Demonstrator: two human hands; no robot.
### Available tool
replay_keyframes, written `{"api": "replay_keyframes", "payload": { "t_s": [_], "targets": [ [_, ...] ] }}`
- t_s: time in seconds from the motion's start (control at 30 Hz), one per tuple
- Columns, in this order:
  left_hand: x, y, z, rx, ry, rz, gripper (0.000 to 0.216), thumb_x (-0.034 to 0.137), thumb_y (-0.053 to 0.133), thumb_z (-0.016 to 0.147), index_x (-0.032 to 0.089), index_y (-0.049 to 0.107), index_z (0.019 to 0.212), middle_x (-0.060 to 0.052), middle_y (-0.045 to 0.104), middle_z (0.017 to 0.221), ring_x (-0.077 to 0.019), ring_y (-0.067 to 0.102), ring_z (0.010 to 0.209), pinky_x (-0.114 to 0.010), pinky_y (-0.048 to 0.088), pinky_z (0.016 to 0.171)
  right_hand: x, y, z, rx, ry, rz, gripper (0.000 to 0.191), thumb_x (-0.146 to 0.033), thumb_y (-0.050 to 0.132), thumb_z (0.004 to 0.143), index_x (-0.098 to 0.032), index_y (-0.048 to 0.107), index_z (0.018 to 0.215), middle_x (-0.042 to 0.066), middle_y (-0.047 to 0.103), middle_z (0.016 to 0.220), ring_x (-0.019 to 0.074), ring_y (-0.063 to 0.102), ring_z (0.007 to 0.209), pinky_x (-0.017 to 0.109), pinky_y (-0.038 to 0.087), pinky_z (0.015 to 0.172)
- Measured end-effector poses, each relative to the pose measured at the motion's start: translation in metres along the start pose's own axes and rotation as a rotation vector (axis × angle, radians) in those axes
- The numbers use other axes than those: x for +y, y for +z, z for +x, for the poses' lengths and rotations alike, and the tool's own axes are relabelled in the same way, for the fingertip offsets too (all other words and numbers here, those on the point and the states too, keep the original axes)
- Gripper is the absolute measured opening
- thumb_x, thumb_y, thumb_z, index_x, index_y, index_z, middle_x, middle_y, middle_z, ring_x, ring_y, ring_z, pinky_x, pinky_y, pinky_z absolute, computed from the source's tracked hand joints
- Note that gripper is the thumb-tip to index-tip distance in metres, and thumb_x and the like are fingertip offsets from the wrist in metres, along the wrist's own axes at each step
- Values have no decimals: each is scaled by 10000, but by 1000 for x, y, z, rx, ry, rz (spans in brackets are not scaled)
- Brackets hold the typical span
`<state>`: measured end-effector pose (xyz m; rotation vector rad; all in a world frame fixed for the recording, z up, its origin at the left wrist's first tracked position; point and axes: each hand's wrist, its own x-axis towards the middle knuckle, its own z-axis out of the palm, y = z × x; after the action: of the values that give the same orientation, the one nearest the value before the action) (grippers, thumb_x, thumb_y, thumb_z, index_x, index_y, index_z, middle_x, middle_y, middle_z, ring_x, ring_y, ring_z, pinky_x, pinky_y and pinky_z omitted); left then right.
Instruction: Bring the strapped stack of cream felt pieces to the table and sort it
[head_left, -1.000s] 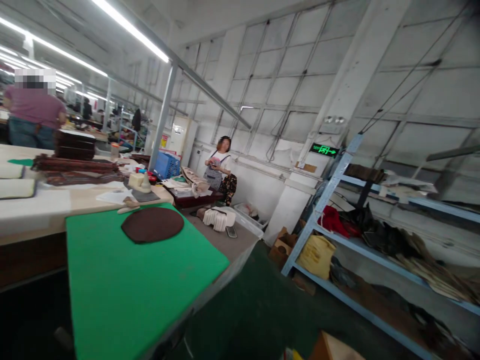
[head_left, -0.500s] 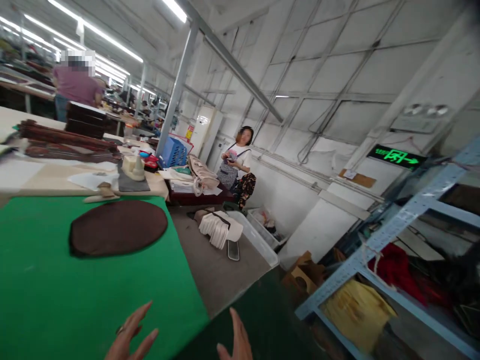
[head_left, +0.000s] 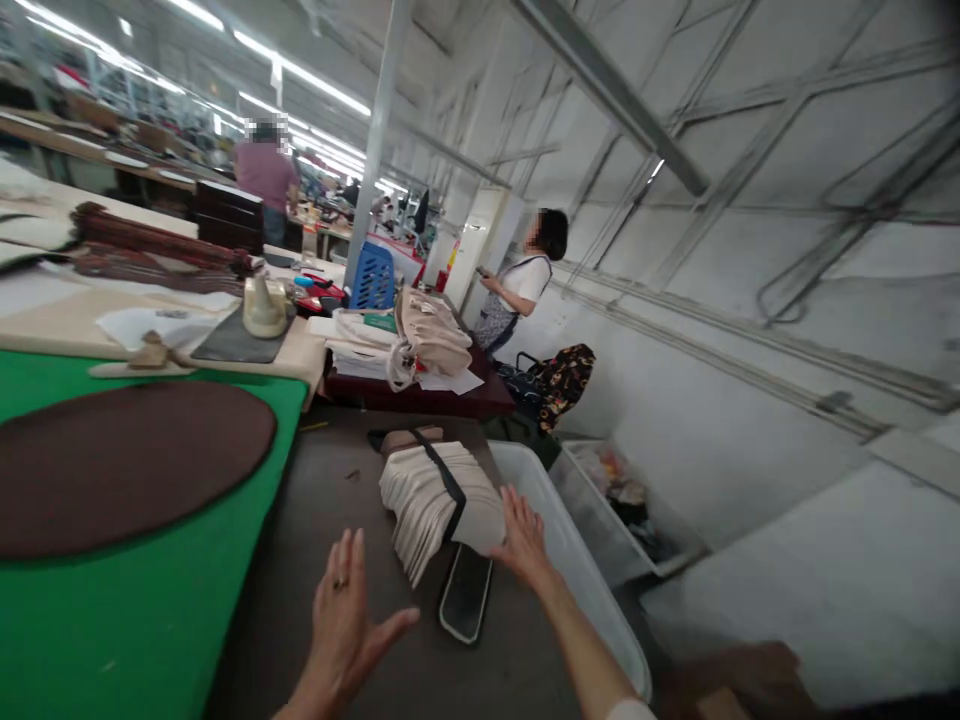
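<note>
Both hands are hanging open, fingers spread, gripping nothing. The right hand (head_left: 523,540) is touching the strapped bundle of cream pieces (head_left: 435,500), which is sitting at about 1 o'clock from the left hand (head_left: 345,615), just beside the phone (head_left: 466,604).

Stack of cream fabric pieces (head_left: 431,500) lies flat on grey tabletop, bound across by dark strap, layers fanned at near edge; far end shows tan piece. Black phone (head_left: 466,604) lies flat just beside stack's near corner, screen up, glossy, long axis toward viewer
</note>
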<state>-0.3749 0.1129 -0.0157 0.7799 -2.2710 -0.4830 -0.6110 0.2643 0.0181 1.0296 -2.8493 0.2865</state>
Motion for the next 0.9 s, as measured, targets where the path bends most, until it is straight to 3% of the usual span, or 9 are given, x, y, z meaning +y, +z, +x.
{"api": "replay_keyframes", "payload": {
  "t_s": [0.1,0.2,0.33,0.4,0.5,0.63,0.73,0.8,0.9],
  "targets": [
    [48,57,37,-38,132,142,998,434,676,644,112,123,1410,-227,223,1458,-388,121,1353,-541,215,1044,19,27,60,-91,-140,29,1094,-247,766,576,-188,99,1442,90,115,1513,309,49,1379,524,164,1061],
    [66,94,65,-161,196,275,851,227,633,683,149,198,1411,-157,232,1478,-334,77,1373,-518,141,1080,30,46,76,-174,-213,62,1019,-185,731,607,-172,142,1438,108,145,1507,334,246,1328,470,308,1009],
    [68,98,89,-445,112,418,805,30,541,630,216,317,1380,-112,380,1417,-318,252,1332,-554,146,1063,39,53,75,-169,-265,80,814,-178,598,736,-94,177,1429,137,184,1494,304,362,1266,386,353,985],
    [72,95,106,-556,127,450,887,41,603,551,219,330,1375,-126,378,1415,-356,255,1321,-590,129,1050,41,53,80,-147,-283,55,784,-197,614,731,-103,240,1414,150,267,1461,325,421,1214,418,364,969],
    [78,101,139,-622,257,427,962,76,650,509,194,290,1394,-136,283,1462,-366,178,1344,-563,145,1061,47,61,92,-114,-340,33,720,-148,618,714,-149,339,1377,147,376,1395,316,520,1104,425,412,914],
    [68,115,163,-760,367,308,932,226,722,512,159,341,1360,-127,336,1437,-376,211,1328,-548,146,1075,66,89,98,-2,-472,154,655,-170,584,740,-181,359,1355,154,399,1354,297,494,1154,382,456,888],
    [58,113,159,-761,362,207,925,283,738,529,182,340,1357,-115,346,1430,-382,203,1329,-557,117,1081,81,110,97,117,-551,274,639,-227,560,773,-225,314,1362,145,372,1339,289,465,1186,377,464,904],
    [48,107,156,-733,335,60,809,345,703,621,235,359,1345,-84,355,1426,-342,230,1331,-520,123,1095,88,120,97,170,-569,324,643,-255,552,786,-255,280,1368,136,348,1334,292,465,1181,387,471,905],
    [21,102,166,-435,33,-204,692,458,583,750,233,333,1355,-84,260,1471,-283,213,1346,-432,176,1099,95,130,100,202,-604,332,669,-277,544,797,-295,227,1386,128,326,1329,303,470,1167,412,485,890]
  ]
}}
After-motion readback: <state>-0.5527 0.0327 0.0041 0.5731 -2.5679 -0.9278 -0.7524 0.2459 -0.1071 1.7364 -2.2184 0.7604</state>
